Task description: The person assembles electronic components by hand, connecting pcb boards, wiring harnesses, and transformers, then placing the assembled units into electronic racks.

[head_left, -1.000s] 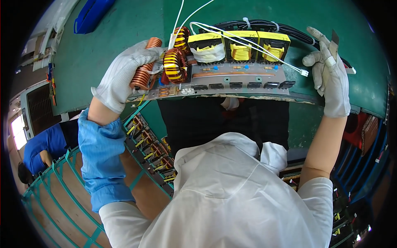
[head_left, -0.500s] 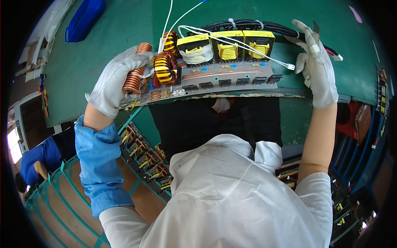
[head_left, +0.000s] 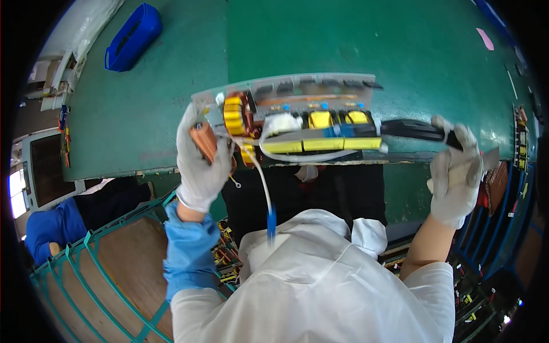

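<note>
A grey circuit board (head_left: pixel 366 94) is held tilted above the table's near edge, its component side partly toward me. My left hand (head_left: pixel 200 166) grips its left end around a copper coil (head_left: pixel 203 140). Beside that sits a yellow-and-dark wound ring coil (head_left: pixel 234 114). Several yellow-topped transformers (head_left: pixel 323 144) line the board's near side. At the right, my right hand (head_left: pixel 457 171) is closed on the black cable bundle (head_left: pixel 412 130); a flat grey blade-like piece (head_left: pixel 490 159) sticks out by its fingers. A white wire (head_left: pixel 264 186) with a blue end hangs toward my chest.
The green table (head_left: pixel 286 40) spans the view, with a blue bin (head_left: pixel 134 37) of small dark parts at far left. A pink scrap (head_left: pixel 485 39) lies far right. Green rails (head_left: pixel 86 268) and a person in blue (head_left: pixel 57 228) are at left; more boards sit on racks below.
The board has been turned over toward me and lifted, so its transformers now face the near edge. My left hand moved right and nearer. My right hand came nearer and closed on the cables.
</note>
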Action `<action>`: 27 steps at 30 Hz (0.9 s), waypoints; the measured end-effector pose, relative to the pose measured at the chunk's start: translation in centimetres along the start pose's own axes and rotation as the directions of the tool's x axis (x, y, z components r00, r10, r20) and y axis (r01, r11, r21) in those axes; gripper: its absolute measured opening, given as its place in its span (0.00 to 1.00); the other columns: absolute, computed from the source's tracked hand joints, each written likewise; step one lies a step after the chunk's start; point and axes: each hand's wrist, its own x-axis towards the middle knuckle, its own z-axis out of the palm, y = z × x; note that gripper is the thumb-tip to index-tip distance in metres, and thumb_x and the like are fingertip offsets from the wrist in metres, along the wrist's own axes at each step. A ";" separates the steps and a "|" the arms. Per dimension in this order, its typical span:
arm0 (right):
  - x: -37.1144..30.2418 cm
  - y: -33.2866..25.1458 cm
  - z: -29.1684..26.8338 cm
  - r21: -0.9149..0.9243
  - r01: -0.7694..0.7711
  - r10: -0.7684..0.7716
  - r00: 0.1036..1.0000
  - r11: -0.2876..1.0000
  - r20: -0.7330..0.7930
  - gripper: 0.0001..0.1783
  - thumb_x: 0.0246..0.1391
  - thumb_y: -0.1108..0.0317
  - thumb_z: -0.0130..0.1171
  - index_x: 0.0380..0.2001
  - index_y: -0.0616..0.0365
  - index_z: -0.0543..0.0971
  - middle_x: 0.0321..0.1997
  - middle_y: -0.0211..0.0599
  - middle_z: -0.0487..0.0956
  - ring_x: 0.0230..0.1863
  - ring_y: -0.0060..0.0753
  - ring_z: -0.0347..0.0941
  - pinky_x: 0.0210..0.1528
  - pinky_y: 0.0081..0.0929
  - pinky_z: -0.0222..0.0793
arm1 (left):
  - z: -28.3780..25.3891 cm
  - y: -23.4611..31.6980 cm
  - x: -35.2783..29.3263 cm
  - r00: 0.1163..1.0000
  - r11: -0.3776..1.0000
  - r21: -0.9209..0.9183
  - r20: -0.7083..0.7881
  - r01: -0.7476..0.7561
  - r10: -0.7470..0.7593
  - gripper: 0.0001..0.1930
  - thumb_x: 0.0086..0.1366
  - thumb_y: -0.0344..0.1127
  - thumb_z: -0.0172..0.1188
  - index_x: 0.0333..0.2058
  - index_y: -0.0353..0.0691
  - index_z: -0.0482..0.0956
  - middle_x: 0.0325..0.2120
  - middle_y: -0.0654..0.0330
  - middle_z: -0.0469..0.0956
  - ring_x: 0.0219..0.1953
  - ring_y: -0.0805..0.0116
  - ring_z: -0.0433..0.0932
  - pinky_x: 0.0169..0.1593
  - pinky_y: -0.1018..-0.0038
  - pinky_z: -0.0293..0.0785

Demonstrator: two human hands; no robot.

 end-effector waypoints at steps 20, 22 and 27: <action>-2.3 1.7 0.5 0.313 -0.009 0.045 0.993 0.950 -0.110 0.25 0.63 0.53 0.47 0.47 0.69 0.72 0.49 0.69 0.70 0.06 0.18 0.58 0.09 0.09 0.50 | -0.2 -3.3 -3.6 0.983 0.979 -0.103 0.022 -0.178 0.181 0.38 0.58 0.27 0.57 0.63 0.35 0.43 0.58 0.45 0.57 0.54 0.57 0.71 0.55 0.63 0.73; -2.1 1.6 0.9 0.289 0.001 0.030 0.994 0.957 -0.105 0.25 0.64 0.52 0.46 0.47 0.69 0.72 0.48 0.68 0.71 0.06 0.18 0.58 0.09 0.09 0.50 | -0.2 -3.0 -3.4 0.981 0.980 -0.033 0.007 -0.194 0.194 0.39 0.58 0.25 0.56 0.63 0.35 0.43 0.56 0.45 0.58 0.54 0.56 0.71 0.54 0.64 0.74; -2.1 1.5 1.6 0.262 0.007 0.033 0.989 0.965 -0.145 0.25 0.64 0.52 0.45 0.46 0.68 0.72 0.48 0.66 0.71 0.07 0.17 0.58 0.09 0.09 0.49 | 0.3 -2.5 -3.0 0.990 0.959 -0.246 -0.046 -0.143 0.136 0.39 0.50 0.22 0.56 0.61 0.30 0.50 0.49 0.47 0.70 0.40 0.64 0.78 0.44 0.71 0.76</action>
